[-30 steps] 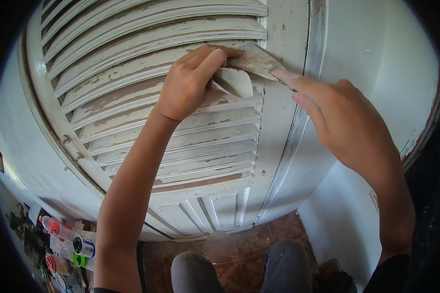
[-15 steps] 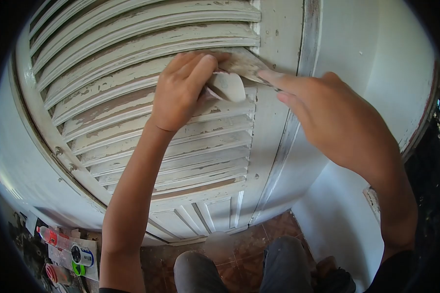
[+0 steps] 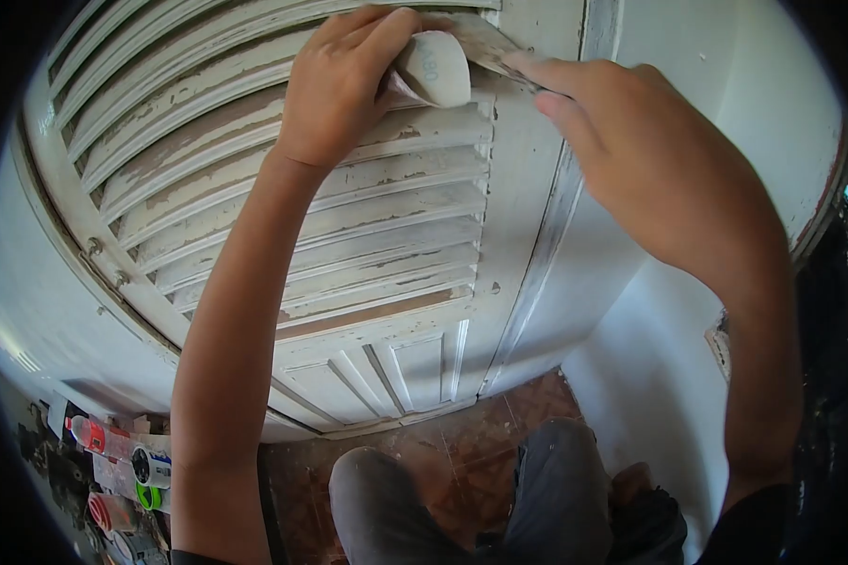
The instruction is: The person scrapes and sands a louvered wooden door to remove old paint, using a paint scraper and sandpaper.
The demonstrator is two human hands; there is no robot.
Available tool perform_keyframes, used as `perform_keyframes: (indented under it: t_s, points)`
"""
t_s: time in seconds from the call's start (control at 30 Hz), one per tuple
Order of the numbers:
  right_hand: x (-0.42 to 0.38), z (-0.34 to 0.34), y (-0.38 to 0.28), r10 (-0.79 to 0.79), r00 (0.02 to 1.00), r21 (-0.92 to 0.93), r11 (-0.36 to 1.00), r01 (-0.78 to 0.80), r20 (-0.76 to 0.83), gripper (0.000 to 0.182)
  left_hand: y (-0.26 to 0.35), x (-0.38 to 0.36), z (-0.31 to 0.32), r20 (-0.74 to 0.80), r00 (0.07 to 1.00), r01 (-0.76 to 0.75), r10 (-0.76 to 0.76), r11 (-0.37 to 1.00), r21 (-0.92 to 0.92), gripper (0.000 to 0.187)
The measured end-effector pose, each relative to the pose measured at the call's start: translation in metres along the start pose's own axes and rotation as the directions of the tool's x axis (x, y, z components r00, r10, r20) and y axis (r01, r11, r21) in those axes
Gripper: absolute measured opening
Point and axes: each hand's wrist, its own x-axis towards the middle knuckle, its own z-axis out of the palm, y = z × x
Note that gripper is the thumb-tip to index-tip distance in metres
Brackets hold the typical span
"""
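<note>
A louvered door (image 3: pixel 396 202) with white, flaking paint on its slats is in front of me. High on the slats, the fingers of my left hand (image 3: pixel 339 85) are closed around a curled sheet of sandpaper (image 3: pixel 440 71), its pale back with faint printing facing me. My right hand (image 3: pixel 664 155) grips a flat scraper (image 3: pixel 476 42) from the right, thumb and forefinger along it. The scraper's worn, paint-smeared blade reaches left across the slat ends to my left fingers. Those fingers partly hide its far end.
At lower left are a plastic bottle with a red label (image 3: pixel 99 435), a white can (image 3: pixel 149 466), a green ring (image 3: pixel 148 496) and a red-lidded jar (image 3: pixel 111 513). My knees (image 3: pixel 377 490) are above the tiled floor (image 3: pixel 471 447). A pale wall (image 3: pixel 650 377) stands close on the right.
My view has tilted down, so the door and both hands appear higher. More of the sandpaper's printed back shows. Both hands keep their holds.
</note>
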Motion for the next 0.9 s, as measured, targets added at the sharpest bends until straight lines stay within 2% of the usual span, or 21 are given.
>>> perform_keyframes:
  t_s: [0.07,0.1,0.17,0.2,0.27,0.3,0.33,0.37,0.4,0.47,0.57,0.67,0.7,0.77,0.9]
  points:
    - [0.014,0.001,-0.012,0.098,0.976,-0.003,0.995,-0.099,0.192,0.033,0.006,0.005,-0.001,-0.015,1.000,-0.008,0.008,1.000,0.000,0.051]
    - [0.012,0.002,-0.018,0.096,0.976,0.000,0.995,-0.098,0.194,0.033,0.007,0.005,0.001,-0.038,0.999,-0.007,0.006,1.000,-0.013,0.055]
    - [0.005,0.009,-0.030,0.196,0.976,0.050,0.978,-0.201,0.090,0.031,0.007,0.003,-0.003,-0.014,1.000,-0.008,0.008,1.000,0.031,0.052]
    - [0.006,0.016,-0.030,0.193,0.977,0.057,0.979,-0.198,0.088,0.031,0.007,0.001,-0.004,0.009,1.000,-0.010,0.009,0.998,0.068,0.050]
    - [0.009,0.030,-0.029,0.104,0.989,0.098,0.991,-0.094,-0.103,0.030,0.010,0.007,-0.011,0.048,0.999,-0.001,0.000,0.999,0.037,0.047]
    - [0.009,0.030,-0.032,0.110,0.989,0.108,0.989,-0.100,-0.097,0.030,0.012,0.008,-0.013,0.083,0.996,0.015,-0.015,1.000,0.003,0.047]
    - [0.014,0.025,-0.039,0.212,0.977,0.151,0.966,-0.211,0.010,0.030,0.014,0.006,-0.013,0.093,0.996,0.014,-0.014,1.000,0.002,0.047]
    - [0.017,0.020,-0.043,0.304,0.945,0.181,0.930,-0.321,0.119,0.029,0.015,0.006,-0.012,0.084,0.995,0.048,-0.047,0.999,-0.021,0.054]
    - [0.016,0.017,-0.045,0.303,0.946,0.185,0.929,-0.321,0.117,0.029,0.014,0.005,-0.011,0.071,0.994,0.081,-0.078,0.996,-0.042,0.062]
    - [0.009,0.013,-0.049,0.274,0.962,0.191,0.944,-0.269,-0.004,0.026,0.009,0.007,-0.011,0.048,0.998,0.036,-0.033,0.998,-0.060,0.058]
    - [0.006,0.019,-0.049,0.231,0.972,0.224,0.950,-0.218,-0.033,0.026,0.011,0.006,-0.011,0.078,0.997,0.011,-0.004,0.995,-0.095,0.058]
    - [0.011,0.022,-0.047,0.158,0.982,0.261,0.957,-0.127,-0.101,0.025,0.004,0.002,-0.005,0.023,0.999,-0.032,0.034,0.996,-0.087,0.060]
    - [0.013,0.022,-0.046,0.153,0.982,0.256,0.959,-0.121,-0.108,0.025,0.001,0.001,-0.004,0.024,0.999,-0.039,0.040,0.997,-0.063,0.051]
    - [0.014,0.024,-0.046,0.339,0.937,0.263,0.900,-0.348,0.081,0.024,-0.001,-0.004,-0.003,0.022,0.997,-0.071,0.071,0.997,-0.002,0.041]
    - [0.013,0.021,-0.051,0.315,0.932,0.161,0.925,-0.344,0.180,0.028,-0.001,-0.006,0.000,0.006,0.996,-0.086,0.087,0.996,-0.020,0.042]
